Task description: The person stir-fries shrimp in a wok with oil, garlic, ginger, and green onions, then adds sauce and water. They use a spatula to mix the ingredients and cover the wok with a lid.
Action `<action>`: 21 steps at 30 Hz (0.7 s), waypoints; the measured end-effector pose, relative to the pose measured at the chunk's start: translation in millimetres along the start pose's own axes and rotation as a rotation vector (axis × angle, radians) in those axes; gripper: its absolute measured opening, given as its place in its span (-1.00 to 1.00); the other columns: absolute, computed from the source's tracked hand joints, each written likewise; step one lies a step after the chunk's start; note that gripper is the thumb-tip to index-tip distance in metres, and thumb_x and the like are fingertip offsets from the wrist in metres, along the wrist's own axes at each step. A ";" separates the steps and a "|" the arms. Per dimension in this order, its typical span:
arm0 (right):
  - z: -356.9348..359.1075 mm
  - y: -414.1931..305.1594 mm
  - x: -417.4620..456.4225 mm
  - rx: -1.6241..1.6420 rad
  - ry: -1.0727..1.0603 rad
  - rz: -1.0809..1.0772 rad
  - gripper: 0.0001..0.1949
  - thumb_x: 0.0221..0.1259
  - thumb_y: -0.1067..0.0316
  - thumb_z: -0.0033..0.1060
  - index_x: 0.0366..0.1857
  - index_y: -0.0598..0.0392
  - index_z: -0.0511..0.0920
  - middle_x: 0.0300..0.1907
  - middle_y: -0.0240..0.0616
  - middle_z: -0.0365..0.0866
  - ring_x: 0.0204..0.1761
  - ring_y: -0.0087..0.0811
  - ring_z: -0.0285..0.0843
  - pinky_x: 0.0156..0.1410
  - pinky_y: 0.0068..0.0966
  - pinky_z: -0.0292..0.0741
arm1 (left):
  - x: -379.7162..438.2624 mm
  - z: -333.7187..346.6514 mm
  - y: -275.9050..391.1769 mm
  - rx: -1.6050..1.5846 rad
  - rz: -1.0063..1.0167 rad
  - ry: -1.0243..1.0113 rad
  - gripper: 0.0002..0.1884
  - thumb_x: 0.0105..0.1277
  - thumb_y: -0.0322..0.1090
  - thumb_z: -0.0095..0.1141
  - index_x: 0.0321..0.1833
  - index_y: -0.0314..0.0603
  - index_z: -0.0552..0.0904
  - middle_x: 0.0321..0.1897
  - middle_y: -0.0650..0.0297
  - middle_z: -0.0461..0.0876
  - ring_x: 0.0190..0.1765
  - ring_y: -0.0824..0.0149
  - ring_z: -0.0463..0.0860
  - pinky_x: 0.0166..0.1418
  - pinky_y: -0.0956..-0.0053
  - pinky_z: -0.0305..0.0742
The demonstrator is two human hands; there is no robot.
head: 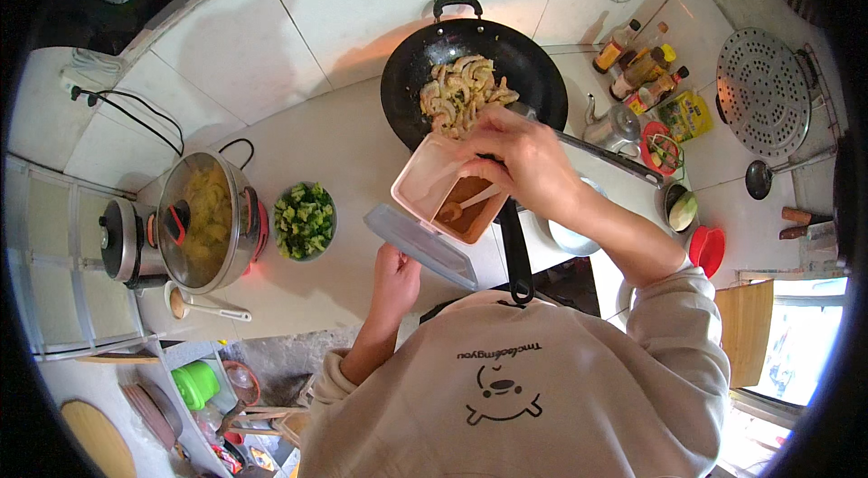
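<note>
My left hand (pixel 397 274) grips a pink two-compartment seasoning box (pixel 415 190) from below, beside its raised translucent lid (pixel 424 247). Brown powder and a small white spoon (pixel 451 210) are in one compartment; pale contents appear in the other. Over the box's far side, my right hand (pixel 519 152) has its fingers curled down; whether they pinch something is hidden. Just beyond is a black wok (pixel 536 71) with pale, seasoned shrimp-like pieces (pixel 461 88) in it. A spatula handle (pixel 610 159) leans out over the wok's right rim, and the wok's long handle (pixel 517 254) points toward me.
To the left are a bowl of broccoli (pixel 305 220), a glass-lidded pot (pixel 203 220) and an electric cooker (pixel 119 240). Sauce bottles (pixel 641 71), a metal kettle (pixel 614 128) and a red basket (pixel 706 251) stand right. A steamer plate (pixel 763 91) and ladle (pixel 758 179) hang on the wall.
</note>
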State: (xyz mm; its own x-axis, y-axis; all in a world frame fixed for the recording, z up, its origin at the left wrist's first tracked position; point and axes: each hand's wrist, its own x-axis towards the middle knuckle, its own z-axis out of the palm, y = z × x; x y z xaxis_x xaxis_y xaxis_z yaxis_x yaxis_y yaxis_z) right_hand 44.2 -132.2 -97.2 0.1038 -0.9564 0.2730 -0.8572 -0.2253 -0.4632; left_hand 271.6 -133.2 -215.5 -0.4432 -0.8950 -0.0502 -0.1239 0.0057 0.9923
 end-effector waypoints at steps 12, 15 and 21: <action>23.6 -9.8 -24.8 -0.553 -0.114 -0.063 -0.94 -0.21 0.37 0.22 -0.64 0.08 0.57 -0.32 -0.29 0.40 -0.19 -0.40 0.48 -0.32 -0.54 0.54 | -19.6 3.8 -8.6 0.137 0.196 0.134 -0.75 0.15 -0.55 0.00 -0.10 -0.36 0.59 -0.32 0.06 0.67 -0.23 0.14 0.66 -0.12 0.37 0.50; 27.1 -10.3 -26.9 -0.588 -0.162 -0.026 -0.93 -0.21 0.37 0.22 -0.59 0.07 0.56 -0.32 -0.31 0.40 -0.23 -0.40 0.49 -0.33 -0.52 0.54 | -21.4 5.3 -10.7 0.111 0.162 0.129 -0.72 0.15 -0.56 -0.02 -0.07 -0.36 0.58 -0.29 0.03 0.68 -0.20 0.12 0.67 -0.09 0.36 0.51; 5.9 -22.0 -32.1 -0.341 -0.142 -0.170 -0.89 -0.10 0.40 0.13 -0.43 0.09 0.53 -0.30 -0.26 0.47 -0.20 -0.34 0.55 -0.26 -0.48 0.58 | -26.4 3.3 -18.2 0.097 0.120 0.145 -0.70 0.14 -0.58 -0.07 -0.06 -0.39 0.57 -0.29 0.05 0.68 -0.18 0.12 0.68 -0.06 0.36 0.51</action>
State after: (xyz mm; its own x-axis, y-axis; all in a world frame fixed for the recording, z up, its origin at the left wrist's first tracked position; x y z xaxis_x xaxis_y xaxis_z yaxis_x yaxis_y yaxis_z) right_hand 62.7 -97.7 -100.7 0.3065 -0.9323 0.1918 -0.9375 -0.3306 -0.1089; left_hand 282.6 -108.2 -232.6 -0.3281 -0.9402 0.0913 -0.1661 0.1526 0.9742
